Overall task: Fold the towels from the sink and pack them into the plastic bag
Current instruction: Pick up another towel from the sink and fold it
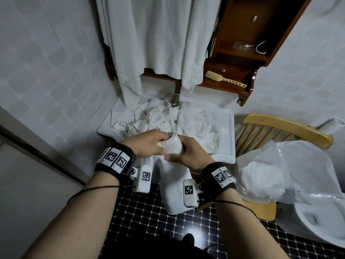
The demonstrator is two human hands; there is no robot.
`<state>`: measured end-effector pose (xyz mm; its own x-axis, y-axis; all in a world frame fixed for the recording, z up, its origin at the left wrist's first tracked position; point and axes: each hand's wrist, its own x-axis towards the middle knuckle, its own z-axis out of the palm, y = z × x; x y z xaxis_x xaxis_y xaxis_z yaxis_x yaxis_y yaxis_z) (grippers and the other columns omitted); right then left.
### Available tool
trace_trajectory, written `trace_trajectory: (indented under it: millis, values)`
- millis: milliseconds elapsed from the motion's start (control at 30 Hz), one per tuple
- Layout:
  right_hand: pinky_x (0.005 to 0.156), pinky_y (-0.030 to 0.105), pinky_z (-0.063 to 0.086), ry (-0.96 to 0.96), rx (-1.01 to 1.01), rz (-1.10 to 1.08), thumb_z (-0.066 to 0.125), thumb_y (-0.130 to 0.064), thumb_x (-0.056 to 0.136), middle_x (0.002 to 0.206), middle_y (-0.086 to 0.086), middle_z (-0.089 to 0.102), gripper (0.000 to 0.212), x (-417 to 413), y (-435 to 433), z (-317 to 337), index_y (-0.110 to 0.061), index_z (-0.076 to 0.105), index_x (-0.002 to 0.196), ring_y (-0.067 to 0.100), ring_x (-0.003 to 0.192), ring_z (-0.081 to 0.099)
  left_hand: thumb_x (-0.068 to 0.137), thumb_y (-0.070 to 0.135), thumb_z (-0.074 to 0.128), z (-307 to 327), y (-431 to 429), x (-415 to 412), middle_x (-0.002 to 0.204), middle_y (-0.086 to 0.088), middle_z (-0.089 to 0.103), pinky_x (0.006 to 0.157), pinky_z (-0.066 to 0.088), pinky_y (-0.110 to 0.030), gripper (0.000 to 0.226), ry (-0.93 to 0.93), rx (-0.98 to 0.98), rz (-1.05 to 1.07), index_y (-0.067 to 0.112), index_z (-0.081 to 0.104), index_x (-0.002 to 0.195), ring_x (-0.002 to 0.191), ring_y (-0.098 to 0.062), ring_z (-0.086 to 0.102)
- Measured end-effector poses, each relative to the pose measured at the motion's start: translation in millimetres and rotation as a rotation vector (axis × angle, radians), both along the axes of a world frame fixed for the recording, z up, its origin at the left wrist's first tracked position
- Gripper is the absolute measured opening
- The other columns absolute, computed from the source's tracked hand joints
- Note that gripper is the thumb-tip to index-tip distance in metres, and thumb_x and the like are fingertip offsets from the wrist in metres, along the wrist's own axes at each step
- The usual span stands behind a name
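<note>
Towel [172, 191] hangs free; left hand [149, 145], right hand [189, 154] pinch top edge.

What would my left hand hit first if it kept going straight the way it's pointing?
Probably the heaped towels in the sink: your left hand, gripping the folded towel, points that way, passing close to your right hand. Depth is unclear.

Left wristband [113, 161]: black strap, two white coded tags.
Right wristband [219, 177]: black strap, two white coded tags.
Wrist modules [143, 178]: white boxes, one coded tag each.
Cables [93, 189]: thin, dark, along forearms.
</note>
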<state>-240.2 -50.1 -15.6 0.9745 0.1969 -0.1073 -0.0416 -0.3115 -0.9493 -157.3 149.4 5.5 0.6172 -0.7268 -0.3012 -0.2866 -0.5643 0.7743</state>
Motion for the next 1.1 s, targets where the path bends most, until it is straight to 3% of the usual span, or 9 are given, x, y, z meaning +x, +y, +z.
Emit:
trace_trajectory:
  millis: [100,200,367,533,733,800,900,1000,1100]
  values:
    - [0.096,0.047,0.058,-0.087,-0.169,0.031,0.086,-0.016,0.081,0.110,-0.004,0.078,0.045,5.9,-7.4,-1.3,-0.023,0.071,0.123,0.017,0.104,0.073,0.080,0.003,0.087,-3.0,-3.8,-6.3,0.126,0.012,0.073,0.105,0.052,-0.026,0.050,0.039,-0.122,0.061,0.020,0.072,0.124,0.114,-0.001,0.069]
    - [0.087,0.048,0.057,-0.100,-0.262,0.005,0.085,-0.013,0.080,0.097,0.002,0.078,0.036,7.8,-22.1,0.6,-0.019,0.073,0.113,0.019,0.088,0.071,0.062,0.019,0.101,-7.6,-3.2,-5.4,0.124,0.000,0.056,0.079,0.061,-0.037,0.067,-0.070,-0.202,0.291,0.038,0.057,0.108,0.082,-0.017,0.073]
    - [0.081,0.041,0.059,-0.063,-0.203,-0.052,0.067,-0.007,0.075,0.093,0.003,0.079,0.031,10.9,-19.1,6.0,-0.018,0.078,0.102,0.014,0.084,0.072,0.062,0.028,0.096,-9.9,-13.3,-6.2,0.144,0.012,0.040,0.103,0.047,-0.021,0.086,-0.193,0.001,0.080,0.028,0.057,0.139,0.122,-0.005,0.055]
    - [0.061,0.029,0.051,-0.052,-0.284,-0.335,0.064,-0.017,0.069,0.073,0.001,0.073,0.016,11.9,-23.2,13.2,-0.018,0.075,0.081,0.011,0.068,0.064,0.064,0.043,0.091,-15.0,-14.8,-7.7,0.070,0.003,0.054,0.059,0.040,-0.033,0.048,-0.289,0.229,0.180,0.020,0.050,0.074,0.062,-0.016,0.051]
    - [0.056,0.030,0.039,-0.192,-0.390,-0.630,0.057,-0.027,0.067,0.056,-0.005,0.051,0.013,12.0,-26.0,7.4,-0.020,0.054,0.056,0.019,0.063,0.055,0.070,0.056,0.081,-11.5,-12.9,-5.5,0.071,0.002,0.059,0.058,0.042,-0.031,0.049,-0.368,0.391,0.162,0.020,0.048,0.071,0.064,-0.020,0.060]
    - [0.071,0.035,0.047,-0.167,-0.362,-0.736,0.054,-0.036,0.067,0.077,0.006,0.056,0.011,16.0,-25.4,-1.9,-0.026,0.059,0.064,0.034,0.083,0.059,0.074,0.067,0.073,-8.1,-15.7,-4.9,0.074,0.001,0.061,0.062,0.044,-0.032,0.051,-0.406,0.456,0.177,0.022,0.050,0.070,0.070,-0.022,0.062]
    - [0.082,0.041,0.058,-0.027,-0.261,-0.793,0.066,-0.042,0.086,0.098,0.012,0.069,0.033,16.6,-19.8,-11.1,-0.020,0.069,0.112,0.034,0.093,0.069,0.082,0.067,0.064,-4.2,-24.7,-9.2,0.074,0.003,0.056,0.060,0.039,-0.033,0.050,-0.490,0.475,0.184,0.022,0.046,0.070,0.070,-0.023,0.059]
    - [0.066,0.049,0.065,0.321,0.063,-0.588,0.063,-0.070,0.091,0.090,0.020,0.077,0.072,11.4,-3.9,-0.9,0.001,0.069,0.105,0.035,0.077,0.078,0.086,0.056,0.063,-3.2,-33.0,-15.3,0.078,0.000,0.062,0.060,0.043,-0.035,0.040,-0.473,0.365,0.222,0.019,0.053,0.074,0.074,-0.025,0.061]
    - [0.071,0.054,0.066,0.433,0.103,-0.382,0.071,-0.067,0.087,0.096,0.020,0.077,0.070,8.8,8.5,11.4,0.001,0.071,0.104,0.036,0.082,0.079,0.085,0.047,0.065,-7.2,-34.5,-18.7,0.082,-0.001,0.066,0.064,0.053,-0.036,0.027,-0.338,0.327,0.173,0.021,0.060,0.081,0.076,-0.022,0.065]
